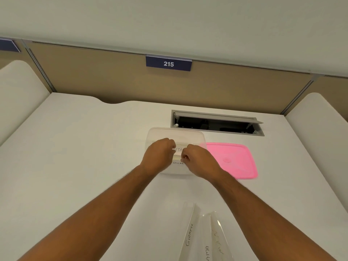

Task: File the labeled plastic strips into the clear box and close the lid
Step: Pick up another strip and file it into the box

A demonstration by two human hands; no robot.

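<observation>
Labelled clear plastic strip (177,150) is being pinched at its ends by left hand (159,154) and right hand (197,160), fingers curled shut on it, over the open clear rectangular plastic box (192,135) at desk centre. Pink plastic lid (233,160) is lying just right of the box. Three more handwritten strips (203,236) are lying on the white desk (75,147), near edge.

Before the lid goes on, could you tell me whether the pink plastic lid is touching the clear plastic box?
Cannot tell. In the head view the pink plastic lid lies right beside the clear plastic box, but its near edge blurs into the box's wall, showing neither contact nor gap.
</observation>
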